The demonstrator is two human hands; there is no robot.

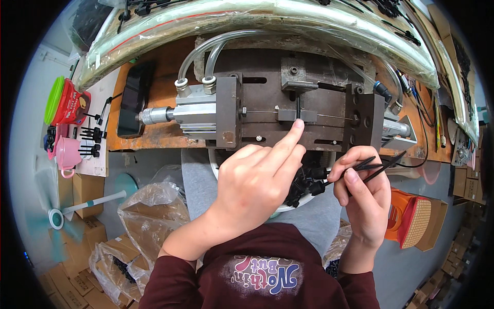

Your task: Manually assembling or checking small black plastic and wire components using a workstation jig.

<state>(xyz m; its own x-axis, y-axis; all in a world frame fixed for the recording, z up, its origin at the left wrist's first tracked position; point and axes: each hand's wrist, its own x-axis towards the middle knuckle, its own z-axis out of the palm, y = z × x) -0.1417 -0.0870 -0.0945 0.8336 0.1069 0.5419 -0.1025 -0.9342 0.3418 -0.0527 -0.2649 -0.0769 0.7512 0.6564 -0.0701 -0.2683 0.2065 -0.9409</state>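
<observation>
My left hand (254,177) reaches over the front of a dark metal fixture (267,67), index finger stretched out and the other fingers partly bent. Its index fingertip meets the near end of a thin black rod (298,105), which lies across a small grey metal block (286,115). The thumb is hidden. To the right, my right hand (366,193) is closed around several slim black rods (374,169) with thicker black ends pointing left. Below, between the hands, a pile of black knobbed parts (303,189) lies in a pale round container (289,208) at my lap.
Air cylinders (195,116) with clear hoses (216,37) flank the fixture on the orange workbench (164,140). Overhead runs a plastic-covered shelf (267,18). A phone (135,100), a pink cup (68,153) and a red tub (77,105) are at left; an orange stool (406,219) stands right.
</observation>
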